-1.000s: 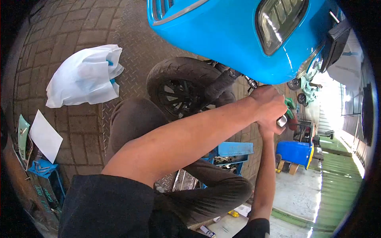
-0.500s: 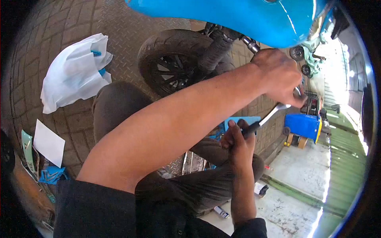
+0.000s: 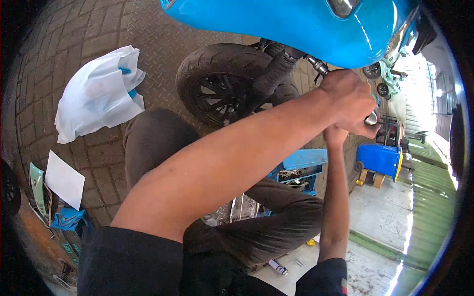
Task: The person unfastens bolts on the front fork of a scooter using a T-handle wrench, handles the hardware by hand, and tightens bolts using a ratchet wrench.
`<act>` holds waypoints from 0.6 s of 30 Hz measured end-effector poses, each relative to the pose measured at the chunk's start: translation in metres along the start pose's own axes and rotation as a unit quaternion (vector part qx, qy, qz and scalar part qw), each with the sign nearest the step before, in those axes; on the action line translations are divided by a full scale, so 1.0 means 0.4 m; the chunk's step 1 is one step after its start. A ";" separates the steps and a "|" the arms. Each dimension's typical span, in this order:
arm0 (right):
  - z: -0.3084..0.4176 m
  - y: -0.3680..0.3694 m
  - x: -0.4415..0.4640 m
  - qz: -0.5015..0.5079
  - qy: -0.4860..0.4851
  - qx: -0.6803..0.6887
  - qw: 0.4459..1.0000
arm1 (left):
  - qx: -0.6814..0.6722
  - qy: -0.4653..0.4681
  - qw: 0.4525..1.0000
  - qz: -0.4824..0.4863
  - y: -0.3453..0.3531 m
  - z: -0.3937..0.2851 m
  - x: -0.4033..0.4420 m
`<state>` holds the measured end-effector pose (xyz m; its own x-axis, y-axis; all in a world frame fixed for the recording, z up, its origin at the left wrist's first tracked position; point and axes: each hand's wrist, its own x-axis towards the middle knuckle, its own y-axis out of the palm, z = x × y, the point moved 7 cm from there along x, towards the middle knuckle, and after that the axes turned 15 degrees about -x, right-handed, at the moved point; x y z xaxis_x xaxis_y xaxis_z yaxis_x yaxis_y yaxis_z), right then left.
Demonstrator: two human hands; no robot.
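My left hand (image 3: 348, 101) is closed around the head end of a ratchet wrench (image 3: 371, 119), whose rounded metal head shows below the knuckles. From the other side of that hand a shiny socket extension (image 3: 320, 66) runs up toward the underside of the blue body panel (image 3: 276, 19), beside the fork of a two-wheeler. My right hand (image 3: 336, 136) is raised close behind and below the left one. Its fingers are hidden there, and so is the wrench's black handle. The front wheel (image 3: 217, 84) stands left of the extension.
White wrapping (image 3: 101, 93) with blue bits lies on the brick paving at left, above a white sheet (image 3: 65, 180). Past my knee is an opened blue toolbox (image 3: 306, 159). A blue bin (image 3: 377, 160) lies at right. A small tube (image 3: 278, 267) rests near my leg.
My right hand has swung up from below, bringing the wrench handle out of sight behind my left hand. My left hand stays at the wrench head. The view has shifted slightly.
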<state>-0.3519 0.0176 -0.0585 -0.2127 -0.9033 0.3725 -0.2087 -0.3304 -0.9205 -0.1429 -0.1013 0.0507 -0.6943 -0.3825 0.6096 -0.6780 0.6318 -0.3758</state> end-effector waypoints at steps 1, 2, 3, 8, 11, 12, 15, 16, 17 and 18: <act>0.054 -0.013 -0.031 0.016 0.069 0.083 0.994 | -0.003 -0.002 1.000 -0.002 0.001 0.005 0.005; 0.075 -0.005 -0.064 0.005 0.130 0.144 0.981 | -0.002 -0.001 1.000 0.000 0.001 0.010 0.004; 0.091 0.001 -0.111 -0.002 0.193 0.205 0.960 | -0.009 0.015 1.000 0.001 0.003 0.003 -0.005; 0.492 -0.127 -0.342 0.165 0.463 0.537 0.686 | -0.003 -0.034 0.997 0.063 0.033 0.022 -0.006; 0.497 -0.193 -0.296 0.197 0.457 0.489 0.716 | 0.006 -0.046 0.998 0.053 0.028 0.013 -0.004; 0.477 -0.184 -0.286 0.223 0.427 0.495 0.723 | 0.004 -0.062 0.997 0.041 0.024 0.021 0.001; 0.338 -0.100 -0.261 0.209 0.356 0.407 0.815 | 0.023 -0.046 0.998 0.025 0.015 0.010 0.005; 0.259 -0.065 -0.235 0.202 0.281 0.320 0.882 | 0.024 -0.042 0.999 0.021 0.009 0.006 0.007; 0.190 -0.047 -0.192 0.189 0.201 0.227 0.934 | 0.027 -0.040 0.999 0.019 0.002 0.002 0.007; 0.150 -0.060 -0.127 0.127 0.146 0.172 0.966 | 0.031 -0.038 0.998 0.030 0.001 -0.003 0.003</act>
<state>-0.2786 0.0552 -0.0624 -0.4856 -0.8684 0.1006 0.2049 -0.2250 -0.9526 -0.1437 -0.1007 0.0523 -0.7483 -0.3972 0.5313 -0.6472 0.6132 -0.4530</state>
